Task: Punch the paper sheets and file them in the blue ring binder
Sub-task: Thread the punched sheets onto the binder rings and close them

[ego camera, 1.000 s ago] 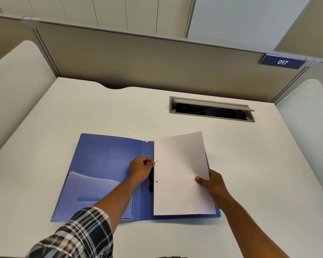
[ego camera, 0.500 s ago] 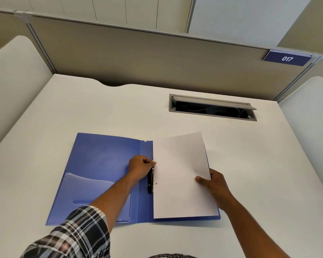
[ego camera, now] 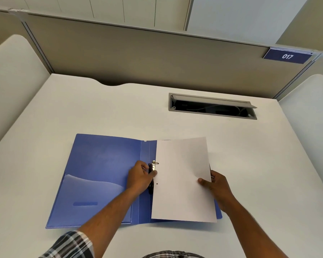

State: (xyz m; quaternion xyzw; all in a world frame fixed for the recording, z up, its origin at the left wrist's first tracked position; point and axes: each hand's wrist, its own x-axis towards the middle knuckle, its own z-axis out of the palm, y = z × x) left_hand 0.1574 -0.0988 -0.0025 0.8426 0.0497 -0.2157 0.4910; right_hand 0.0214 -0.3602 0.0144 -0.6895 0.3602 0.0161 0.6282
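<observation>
We see a blue binder (ego camera: 104,164) with a white paper (ego camera: 183,175) on a white desk (ego camera: 101,108). Our sleeve (ego camera: 71,246) has black, white and grey checks.

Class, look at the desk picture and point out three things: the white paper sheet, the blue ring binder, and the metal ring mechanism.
paper sheet (ego camera: 183,175): head view, middle of the white page.
blue ring binder (ego camera: 104,164): head view, bare inside of the left cover.
ring mechanism (ego camera: 154,165): head view, upper metal end by the sheet's left edge.

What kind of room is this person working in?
Most likely an office cubicle: a white desk fenced by partition panels, a numbered plate reading 017, and a cable hatch set in the desktop.
</observation>
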